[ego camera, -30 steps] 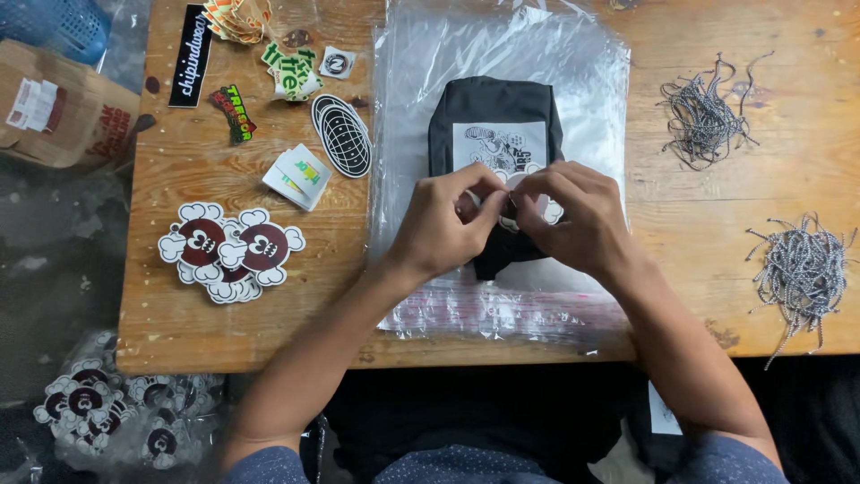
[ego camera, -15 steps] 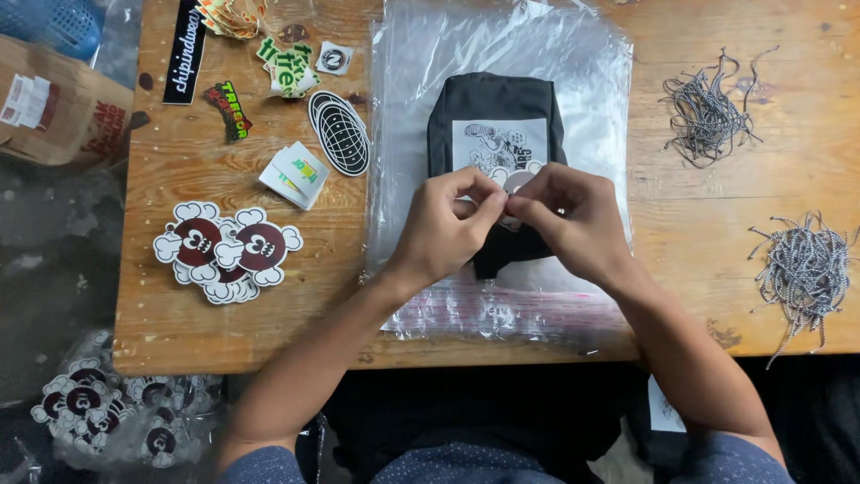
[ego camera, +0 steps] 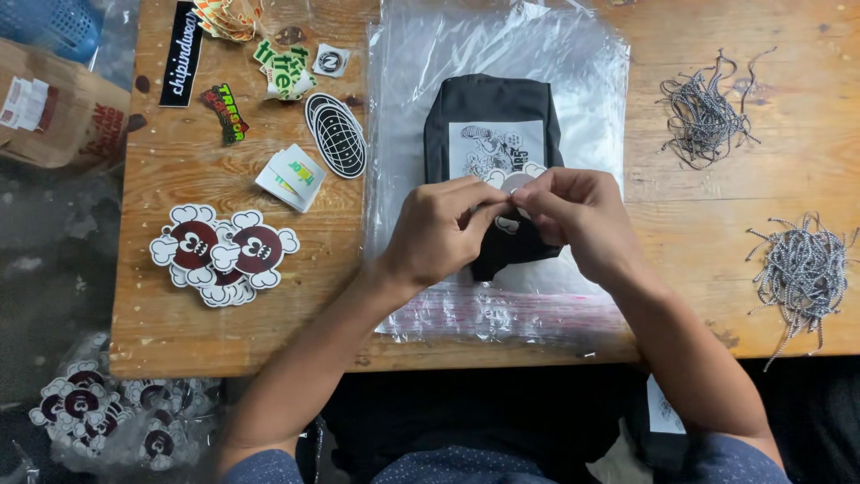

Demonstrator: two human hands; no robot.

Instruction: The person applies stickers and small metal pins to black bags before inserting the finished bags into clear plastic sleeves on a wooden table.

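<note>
- Two hands meeting over the folded black garment (ego camera: 484,134), left hand (ego camera: 439,233) and right hand (ego camera: 578,220) almost touching at the fingertips.
- Pinched between thumb and forefinger of both hands: a small round pale sticker (ego camera: 518,182), fingers (ego camera: 475,193) pressed together on its edges, not spread; remaining fingers curled under.
- Hard to tell whether the backing is on or partly peeled; too small and half covered.
- Sticker held just above the lower edge of the white printed panel (ego camera: 495,148) on the garment, near the cloth, contact with it not clear.
- Garment lying flat on the clear plastic bag (ego camera: 430,81), which rests on the wooden bench (ego camera: 681,224).
- Likely slip: thin sticker curling or folding on itself under so tight a pinch, adhesive face catching a fingertip.
- Likely slip: sticker dropping onto the black cloth and grabbing lint, or landing crooked over the print.
- Likely slip: a forearm dragging on the slick bag and shifting the garment beneath the hands.
- Lesser risk: bag edge near the bench front sliding off under wrist pressure.
- Well apart on the left: cloud-shaped red-and-white stickers (ego camera: 219,251), a black oval sticker (ego camera: 336,134), a small card stack (ego camera: 288,177).
- Well apart on the right: two bundles of speckled cords (ego camera: 802,269), untouched.
</note>
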